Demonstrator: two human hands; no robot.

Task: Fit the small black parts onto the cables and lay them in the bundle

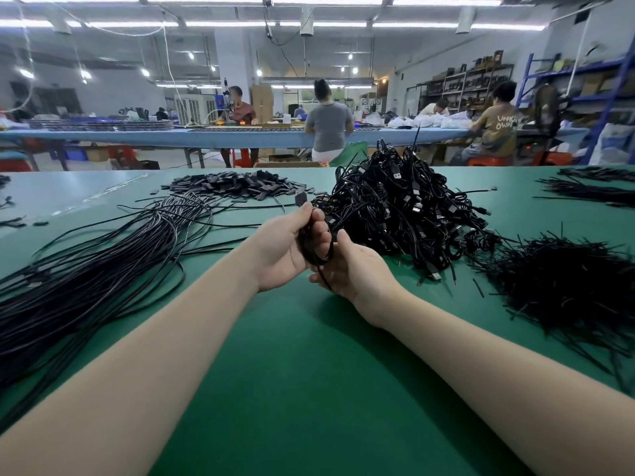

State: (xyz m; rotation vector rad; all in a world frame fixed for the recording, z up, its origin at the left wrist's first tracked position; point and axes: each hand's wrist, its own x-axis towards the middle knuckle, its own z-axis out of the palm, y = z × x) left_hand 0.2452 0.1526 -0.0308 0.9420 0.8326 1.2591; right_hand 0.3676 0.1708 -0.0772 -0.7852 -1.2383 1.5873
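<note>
Green table point(309, 389); blue bench point(171, 136) behind, seated workers point(329, 125) (four visible); shelving point(474, 84) right.

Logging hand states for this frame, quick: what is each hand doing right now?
Left hand: grips a coiled black cable, its black end part sticking up.
Right hand: thumb pinches the same cable's lower end.

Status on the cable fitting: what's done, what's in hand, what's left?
Done: a long bundle of straightened cables lies at left. In hand: the left hand grips a coiled cable with a black part at its top end; the right hand holds the coil's lower side. Left: a big tangled cable heap and a pile of loose black parts.
</note>
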